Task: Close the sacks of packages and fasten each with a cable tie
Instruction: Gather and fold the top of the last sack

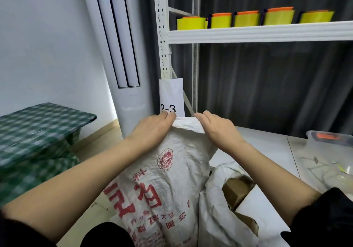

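Both hands grip the gathered top edge of the white woven sack with red printing (164,174): the left hand (152,130) curls its fingers over the left end, the right hand (215,128) over the right. The sack stands upright before the white metal shelf post (162,36). Just beside it, to the right, a second white woven sack (215,218) gapes open over brown cardboard parcels (236,189).

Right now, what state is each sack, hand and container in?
Printed sack: upright, mouth bunched shut, no tie visible.
Second sack: mouth open, cardboard boxes showing inside.
Left hand: grips the printed sack's top.
Right hand: grips the same top.
Clear bin: open, on the white table.
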